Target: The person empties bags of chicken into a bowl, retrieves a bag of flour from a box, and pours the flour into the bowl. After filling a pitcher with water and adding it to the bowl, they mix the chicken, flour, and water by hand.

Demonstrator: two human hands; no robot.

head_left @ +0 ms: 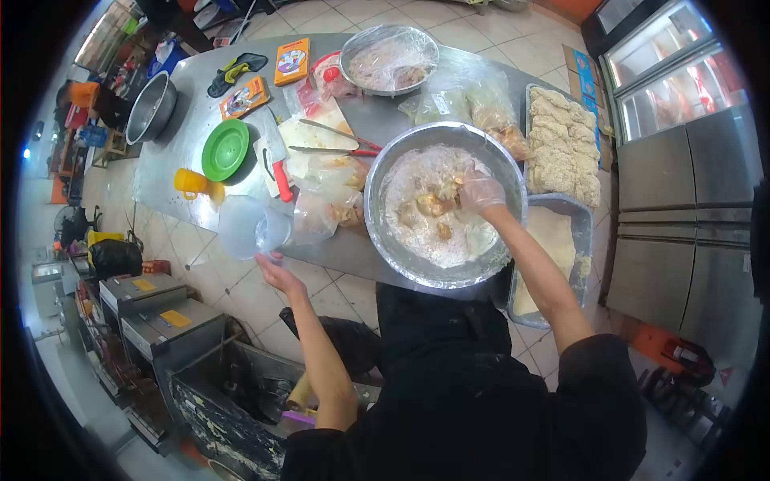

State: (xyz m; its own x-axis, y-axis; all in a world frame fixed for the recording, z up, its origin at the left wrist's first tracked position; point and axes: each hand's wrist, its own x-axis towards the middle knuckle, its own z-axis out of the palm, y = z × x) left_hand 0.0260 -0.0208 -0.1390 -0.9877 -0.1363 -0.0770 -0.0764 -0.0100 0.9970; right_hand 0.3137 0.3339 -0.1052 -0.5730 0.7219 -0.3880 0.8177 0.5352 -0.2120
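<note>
My right hand (481, 192), in a clear glove, reaches into a large metal bowl (375, 232) of white flour (425, 244). Its fingers are at the edge of some wet yellowish pieces (434, 205) lying on the flour; what they hold, if anything, is hidden. My left hand (279, 271) is bare, with its fingers extended, just below a translucent white container (241, 228) at the table's front edge. Clear bags of food (325, 210) lie between that container and the bowl.
Right of the bowl stand a tray of breaded pieces (561, 144) and a tub of crumbs (549, 240). Farther left are a red-handled knife (281, 180), tongs (333, 150), a green plate (225, 150) and a yellow cup (189, 183). A film-covered bowl (389, 60) sits behind.
</note>
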